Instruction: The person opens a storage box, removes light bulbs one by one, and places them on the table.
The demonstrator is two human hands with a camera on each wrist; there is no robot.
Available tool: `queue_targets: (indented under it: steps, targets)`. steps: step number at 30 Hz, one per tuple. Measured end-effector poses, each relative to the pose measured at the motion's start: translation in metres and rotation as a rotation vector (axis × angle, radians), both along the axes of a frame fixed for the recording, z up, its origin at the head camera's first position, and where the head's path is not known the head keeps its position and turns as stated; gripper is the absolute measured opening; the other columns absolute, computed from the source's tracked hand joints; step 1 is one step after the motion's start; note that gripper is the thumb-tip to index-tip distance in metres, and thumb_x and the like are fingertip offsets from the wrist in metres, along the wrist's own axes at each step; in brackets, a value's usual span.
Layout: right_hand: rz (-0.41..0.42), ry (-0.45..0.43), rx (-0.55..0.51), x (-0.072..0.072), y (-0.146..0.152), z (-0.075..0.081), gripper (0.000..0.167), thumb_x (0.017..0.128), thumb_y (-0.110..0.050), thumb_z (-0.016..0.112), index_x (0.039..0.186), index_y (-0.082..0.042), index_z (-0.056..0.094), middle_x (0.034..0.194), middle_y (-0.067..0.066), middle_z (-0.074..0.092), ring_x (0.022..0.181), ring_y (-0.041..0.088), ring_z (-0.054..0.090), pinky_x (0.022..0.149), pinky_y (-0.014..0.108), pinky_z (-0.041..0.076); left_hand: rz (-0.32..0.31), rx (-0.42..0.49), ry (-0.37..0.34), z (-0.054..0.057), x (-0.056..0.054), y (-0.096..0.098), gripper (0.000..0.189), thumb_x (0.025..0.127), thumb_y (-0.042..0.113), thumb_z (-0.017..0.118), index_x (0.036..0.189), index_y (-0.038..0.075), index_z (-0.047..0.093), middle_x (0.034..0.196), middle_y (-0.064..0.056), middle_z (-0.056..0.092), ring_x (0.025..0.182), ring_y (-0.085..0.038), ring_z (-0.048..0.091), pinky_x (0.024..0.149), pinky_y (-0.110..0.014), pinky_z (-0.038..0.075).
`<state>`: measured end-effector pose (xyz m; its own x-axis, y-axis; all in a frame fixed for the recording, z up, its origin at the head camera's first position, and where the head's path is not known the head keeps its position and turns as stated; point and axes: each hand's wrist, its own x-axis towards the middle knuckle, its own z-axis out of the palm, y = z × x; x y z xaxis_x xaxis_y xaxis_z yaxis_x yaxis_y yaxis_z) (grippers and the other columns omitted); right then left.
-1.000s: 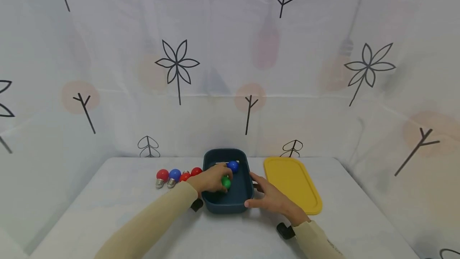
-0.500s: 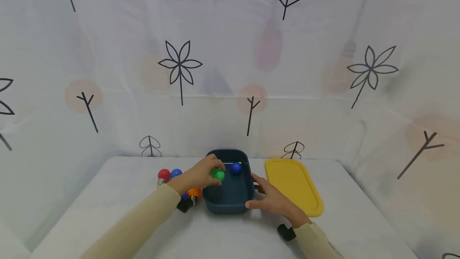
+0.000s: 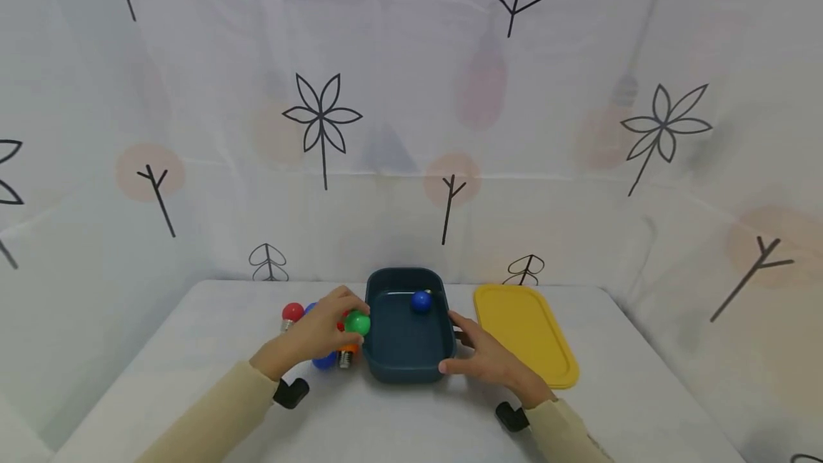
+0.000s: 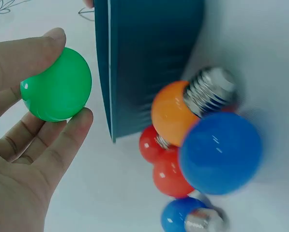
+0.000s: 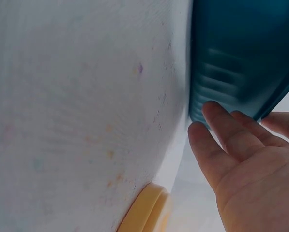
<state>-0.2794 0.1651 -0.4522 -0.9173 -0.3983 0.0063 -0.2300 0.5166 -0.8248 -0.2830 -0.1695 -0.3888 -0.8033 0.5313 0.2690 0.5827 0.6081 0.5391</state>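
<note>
My left hand point(image 3: 311, 334) pinches a green light bulb point(image 3: 357, 323) between thumb and fingers, above the left rim of a dark teal container point(image 3: 411, 371). In the left wrist view only the round end of the green bulb point(image 4: 62, 87) shows; its base is hidden. One blue bulb point(image 3: 421, 301) lies inside the container near the far right. My right hand point(image 3: 489, 357) rests at the container's right side, and in the right wrist view its extended fingers point(image 5: 226, 128) lie along the outer wall.
Left of the container are more bulbs with metal screw bases: an orange bulb point(image 4: 171, 108), a large blue bulb point(image 4: 221, 153), several red ones and a smaller blue bulb point(image 4: 178, 215). A yellow lid point(image 3: 524, 334) lies flat on the right. A patterned cloth hangs behind.
My left hand has lifted the green bulb from inside the container and carried it left to the rim. The right hand has stayed at the container's side.
</note>
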Motion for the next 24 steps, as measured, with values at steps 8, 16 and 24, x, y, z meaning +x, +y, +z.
queue_targets:
  steps: [8, 16, 24]
  targets:
    - [0.026, 0.009, -0.019, 0.001, 0.000, -0.001, 0.096, 0.079, -0.038, 0.076, 0.153, -0.020, 0.018, 0.156, 0.009, 0.021, 0.133, 0.037, 0.038, 0.103, 0.057, 0.035, 0.093, 0.046, -0.015, -0.015, 0.013, -0.026, 0.034, 0.079, 0.013, 0.079, 0.110, 0.016, 0.065, 0.104, 0.006, 0.051, 0.097, -0.015, 0.052, 0.082, -0.037, 0.055]
    - [0.022, 0.021, 0.000, -0.002, 0.000, -0.002, 0.096, 0.080, -0.040, 0.076, 0.153, -0.019, 0.018, 0.156, 0.008, 0.021, 0.132, 0.036, 0.039, 0.103, 0.055, 0.036, 0.118, 0.045, 0.010, -0.021, 0.023, -0.048, 0.036, 0.077, 0.010, 0.080, 0.110, 0.016, 0.064, 0.102, 0.003, 0.051, 0.097, -0.019, 0.055, 0.082, -0.039, 0.055]
    - [0.015, 0.011, -0.004, -0.001, -0.001, -0.002, 0.096, 0.079, -0.040, 0.076, 0.153, -0.019, 0.018, 0.156, 0.008, 0.021, 0.132, 0.036, 0.039, 0.103, 0.056, 0.036, 0.158, 0.027, -0.004, -0.029, 0.023, -0.067, 0.038, 0.076, 0.009, 0.080, 0.110, 0.018, 0.064, 0.100, 0.005, 0.050, 0.096, -0.017, 0.053, 0.083, -0.036, 0.054]
